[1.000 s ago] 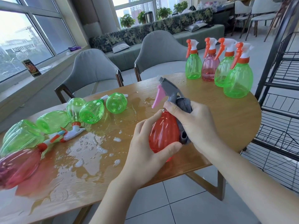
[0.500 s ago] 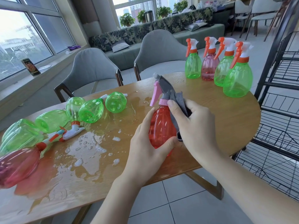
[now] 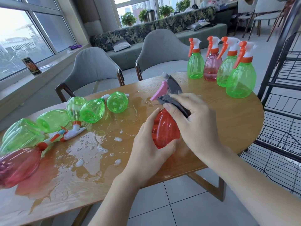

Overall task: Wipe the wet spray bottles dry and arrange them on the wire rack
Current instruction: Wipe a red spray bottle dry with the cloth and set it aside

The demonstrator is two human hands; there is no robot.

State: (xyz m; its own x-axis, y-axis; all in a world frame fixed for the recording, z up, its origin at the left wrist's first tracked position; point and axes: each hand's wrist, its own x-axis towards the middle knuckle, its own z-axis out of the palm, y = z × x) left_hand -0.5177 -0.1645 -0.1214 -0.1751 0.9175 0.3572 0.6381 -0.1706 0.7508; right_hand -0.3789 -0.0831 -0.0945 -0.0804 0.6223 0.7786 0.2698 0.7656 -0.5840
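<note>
- On the table (image 3: 231, 128), near its front edge, everything else takes its place: a puddle (image 3: 84, 154) spreads over the left half, while the right half looks dry, probably kept so for finished work.
- Right of the table stands the wire rack (image 3: 283, 98), cut off by the picture's edge; no bottle shows on the shelves in view, so I judge the arranging not begun.
- At the table's far right corner four bottles (image 3: 219, 66) stand upright, three green and one pink, likely wiped and waiting.
- At the table's left end the wet bottles (image 3: 53, 121) lie on their sides in or beside the puddle; how many is hard to count, as they overlap and the edge crops some.
- Over the table's front edge the left hand (image 3: 146, 154) grips the red bottle (image 3: 164, 129) round its belly, fingers curled, steadying it for wiping.
- The right hand (image 3: 195, 121) pinches a grey cloth (image 3: 175, 103) against the bottle's neck; its collar is hidden beneath.
- The pink trigger (image 3: 160, 91) pokes out above the cloth.
</note>
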